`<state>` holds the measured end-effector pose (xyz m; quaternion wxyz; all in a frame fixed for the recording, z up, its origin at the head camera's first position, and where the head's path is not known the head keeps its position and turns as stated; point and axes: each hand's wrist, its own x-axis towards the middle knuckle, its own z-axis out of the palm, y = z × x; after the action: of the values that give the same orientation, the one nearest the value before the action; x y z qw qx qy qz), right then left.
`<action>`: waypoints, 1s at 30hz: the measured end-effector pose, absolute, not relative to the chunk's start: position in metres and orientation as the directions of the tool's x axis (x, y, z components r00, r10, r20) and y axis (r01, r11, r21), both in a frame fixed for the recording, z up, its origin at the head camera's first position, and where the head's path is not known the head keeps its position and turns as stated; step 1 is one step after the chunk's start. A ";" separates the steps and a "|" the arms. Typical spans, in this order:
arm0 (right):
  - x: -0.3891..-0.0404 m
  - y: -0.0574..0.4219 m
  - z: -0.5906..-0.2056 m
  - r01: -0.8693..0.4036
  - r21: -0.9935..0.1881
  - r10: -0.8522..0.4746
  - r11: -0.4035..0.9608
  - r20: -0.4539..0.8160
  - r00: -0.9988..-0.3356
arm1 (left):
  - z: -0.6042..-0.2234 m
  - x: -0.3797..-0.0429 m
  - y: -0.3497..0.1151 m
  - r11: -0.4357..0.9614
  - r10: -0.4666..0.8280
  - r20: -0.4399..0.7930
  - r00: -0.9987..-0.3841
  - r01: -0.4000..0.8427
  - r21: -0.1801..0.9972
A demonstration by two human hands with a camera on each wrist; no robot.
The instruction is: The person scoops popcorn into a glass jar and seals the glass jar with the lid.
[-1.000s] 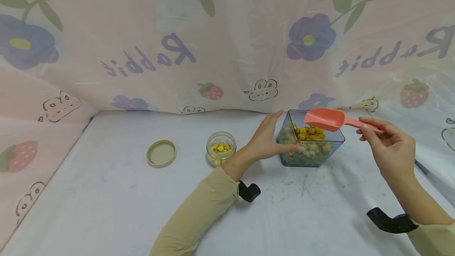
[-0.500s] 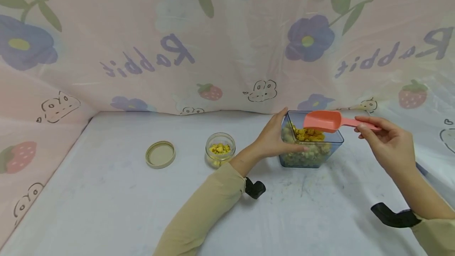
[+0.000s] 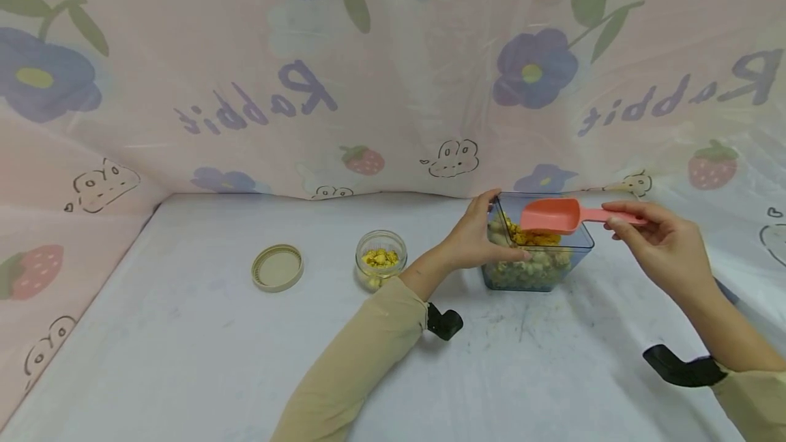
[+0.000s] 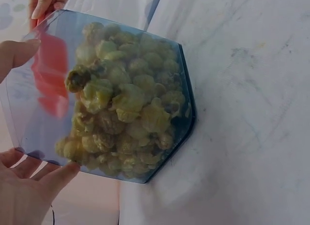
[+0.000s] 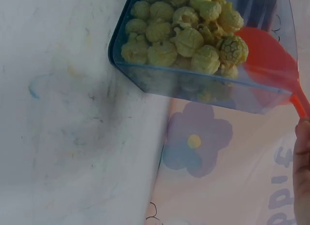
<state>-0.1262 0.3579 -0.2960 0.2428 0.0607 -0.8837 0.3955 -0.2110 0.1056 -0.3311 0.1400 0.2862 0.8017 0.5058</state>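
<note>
In the head view, a clear bluish plastic container (image 3: pixel 572 261), wider at its top, stands on the table partly filled with popcorn (image 5: pixel 189 38). My left hand (image 3: pixel 471 241) grips its left end, thumb against the near wall and fingers round the far side. Between thumb and fingers, my right hand (image 3: pixel 669 244) pinches the handle of a coral-red scoop (image 3: pixel 552 215). The scoop's bowl hangs within the container's mouth, just over the popcorn. Seen through the wall in the left wrist view, the scoop (image 4: pixel 51 70) sits above the heap; its contents cannot be made out.
Left of the container stands an open glass jar (image 3: pixel 360 268) with some yellow popcorn inside. Farther left lies a round beige lid (image 3: pixel 278 269), inner side up. A printed curtain (image 3: pixel 393 87) closes off the back of the white table (image 3: pixel 196 346).
The scoop has come down and slightly left into the container's mouth with my right hand. My left hand has shifted a little right and keeps its hold on the container.
</note>
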 end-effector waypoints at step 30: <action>-0.150 0.344 -0.298 -0.351 -0.551 -0.093 0.757 0.441 -0.893 | -0.334 -0.213 0.106 0.325 0.592 0.052 -0.804 0.297 0.898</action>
<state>-0.1500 0.3439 -0.2982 0.1975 0.1211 -0.9163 0.3267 -0.2134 0.1062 -0.3340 0.1444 0.2775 0.8010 0.5105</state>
